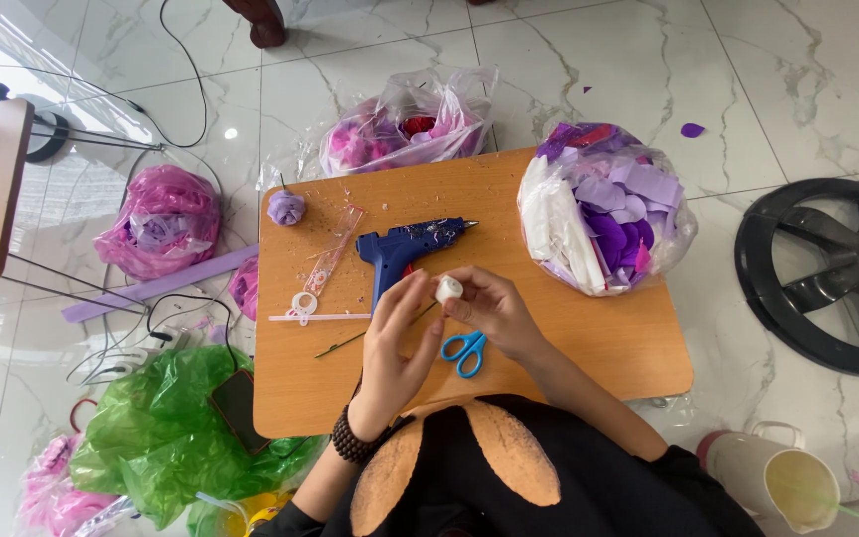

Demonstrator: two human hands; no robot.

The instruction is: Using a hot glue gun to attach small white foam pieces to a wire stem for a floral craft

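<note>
Over the small table [589, 348], white roll [447, 289] between both hands [449, 323]

head cam — looks straight down | close over wooden table [589, 348]

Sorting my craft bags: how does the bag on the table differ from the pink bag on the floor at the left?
The bag on the table gapes open, showing purple and white paper pieces; the pink bag on the floor is bunched shut. The first is clear plastic, the second pink-tinted. Both are thin plastic and hold purple material.
</note>
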